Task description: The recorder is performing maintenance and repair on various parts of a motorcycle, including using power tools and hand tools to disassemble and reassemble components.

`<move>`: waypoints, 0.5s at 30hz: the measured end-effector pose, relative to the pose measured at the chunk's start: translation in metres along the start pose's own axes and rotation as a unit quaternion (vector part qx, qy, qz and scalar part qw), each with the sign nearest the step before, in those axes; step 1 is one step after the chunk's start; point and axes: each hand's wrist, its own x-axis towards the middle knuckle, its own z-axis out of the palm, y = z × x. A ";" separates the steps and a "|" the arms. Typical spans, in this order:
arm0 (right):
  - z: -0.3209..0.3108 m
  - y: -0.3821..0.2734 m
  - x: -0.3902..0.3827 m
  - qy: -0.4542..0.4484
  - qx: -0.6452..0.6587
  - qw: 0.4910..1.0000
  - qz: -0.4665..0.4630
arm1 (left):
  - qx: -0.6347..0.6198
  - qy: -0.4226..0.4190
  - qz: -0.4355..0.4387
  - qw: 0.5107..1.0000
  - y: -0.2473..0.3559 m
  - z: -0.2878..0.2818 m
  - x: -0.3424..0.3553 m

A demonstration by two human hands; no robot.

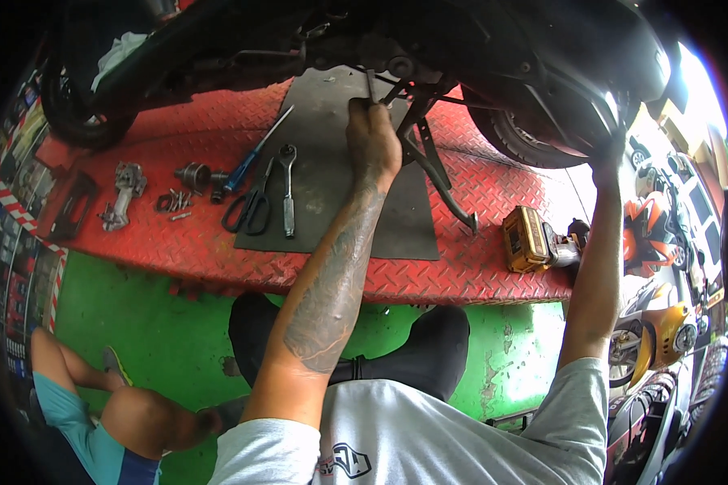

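Observation:
My left hand [374, 144] is closed around a flat metal bar [371, 84] that points up at the underside of a dark scooter [396, 48]. The bar's far end merges with the shadowed parts, so its kind is unclear. Just right of that hand, the scooter's stand [443, 182] slants down to the red platform. My right hand [609, 152] is raised against the rear right side of the scooter, beside the dark bodywork near the rear tyre [519, 139]. Its fingers are mostly hidden in shadow and glare.
On the red platform [315, 271] lies a dark mat [396, 226] with a ratchet [289, 182], scissors [255, 206] and a blue screwdriver [247, 166]. Metal parts [124, 194] lie left; a yellow-black power tool [534, 242] lies right. Another person's legs [137, 416] are at lower left.

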 end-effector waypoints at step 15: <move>0.010 -0.009 0.003 0.036 -0.005 0.999 0.035 | 0.161 -0.144 0.098 0.971 0.005 -0.009 0.030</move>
